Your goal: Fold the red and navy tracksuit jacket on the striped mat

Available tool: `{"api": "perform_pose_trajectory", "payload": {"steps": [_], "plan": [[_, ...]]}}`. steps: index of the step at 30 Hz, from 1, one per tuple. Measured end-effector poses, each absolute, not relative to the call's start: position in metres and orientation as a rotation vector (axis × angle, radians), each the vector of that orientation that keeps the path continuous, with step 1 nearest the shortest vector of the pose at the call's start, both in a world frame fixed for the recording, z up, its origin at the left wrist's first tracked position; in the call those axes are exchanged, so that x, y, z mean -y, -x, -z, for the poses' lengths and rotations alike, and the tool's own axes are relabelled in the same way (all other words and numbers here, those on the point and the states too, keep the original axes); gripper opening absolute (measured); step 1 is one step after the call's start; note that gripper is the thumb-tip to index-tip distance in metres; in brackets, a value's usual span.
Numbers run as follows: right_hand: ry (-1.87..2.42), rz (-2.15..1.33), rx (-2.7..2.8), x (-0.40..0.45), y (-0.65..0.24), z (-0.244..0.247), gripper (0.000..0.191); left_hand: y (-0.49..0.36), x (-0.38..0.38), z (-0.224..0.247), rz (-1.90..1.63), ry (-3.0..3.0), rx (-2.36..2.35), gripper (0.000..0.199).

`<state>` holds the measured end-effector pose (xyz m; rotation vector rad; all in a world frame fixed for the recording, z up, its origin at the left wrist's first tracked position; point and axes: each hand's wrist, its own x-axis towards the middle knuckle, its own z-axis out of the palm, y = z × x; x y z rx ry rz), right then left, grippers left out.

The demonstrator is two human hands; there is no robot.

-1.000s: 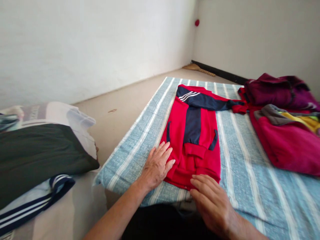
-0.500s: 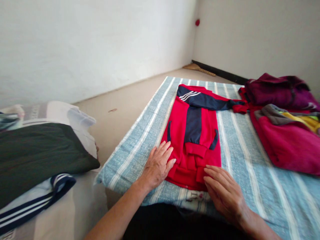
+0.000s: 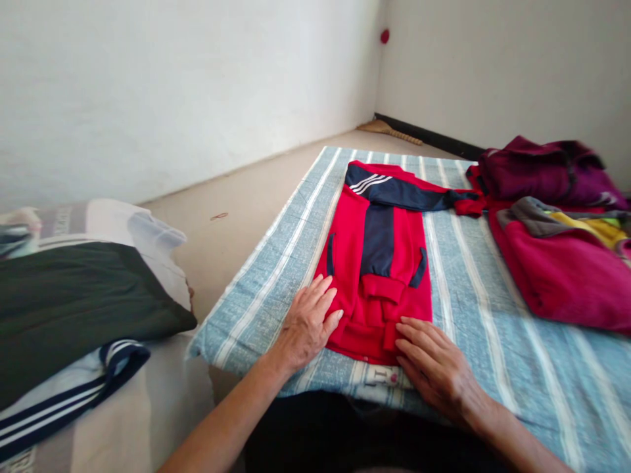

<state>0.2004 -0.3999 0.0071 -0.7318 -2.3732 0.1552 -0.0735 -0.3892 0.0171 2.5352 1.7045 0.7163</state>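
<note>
A red and navy jacket (image 3: 345, 230) lies partly folded on the table, which is covered by a blue striped cloth (image 3: 266, 282). One sleeve, with three white stripes at its shoulder end, stretches across the top and out to the right; a red cuff rests over the middle of the body. My left hand (image 3: 308, 322) lies flat with fingers stretched on the jacket's lower left edge. On the lower right corner, near the hem, rests my right hand (image 3: 434, 361), its fingers extended and lying flat. Neither hand grips the fabric.
Folded clothes are piled at the right: a purple garment (image 3: 547, 171) behind a crimson one (image 3: 557, 269) with grey and yellow parts. To the left, dark green clothing (image 3: 89, 302) and a navy striped piece (image 3: 69, 407) lie on another surface. A broom (image 3: 389, 130) rests on the floor by the wall.
Both hands stay on the jacket's lower corners in nearly the same pose. The view has shifted slightly, so the table and clothes appear a little higher and further left.
</note>
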Motion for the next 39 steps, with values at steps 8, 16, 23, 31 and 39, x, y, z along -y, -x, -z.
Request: {"api": "perform_pose_trajectory", "payload": {"steps": [8, 16, 23, 31, 39], "plan": [[0.730, -0.145, 2.378, 0.401, -0.201, -0.008, 0.019, 0.077, 0.404, -0.021, -0.813, -2.585, -1.633, 0.035], [0.720, -0.106, 2.376, 0.401, -0.202, -0.008, 0.018, 0.077, 0.413, -0.020, -0.755, -2.613, -1.625, 0.040], [0.723, -0.104, 2.396, 0.402, -0.203, -0.004, 0.020, 0.085, 0.419, -0.025, -0.669, -2.632, -1.525, 0.061], [0.673, -0.109, 2.318, 0.392, -0.185, -0.026, 0.018, 0.087, 0.423, -0.026, -0.705, -2.591, -1.495, 0.074], [0.548, -0.038, 2.593, 0.341, -0.129, -0.049, 0.021, 0.084, 0.425, -0.033, -0.745, -2.501, -1.490, 0.077]]}}
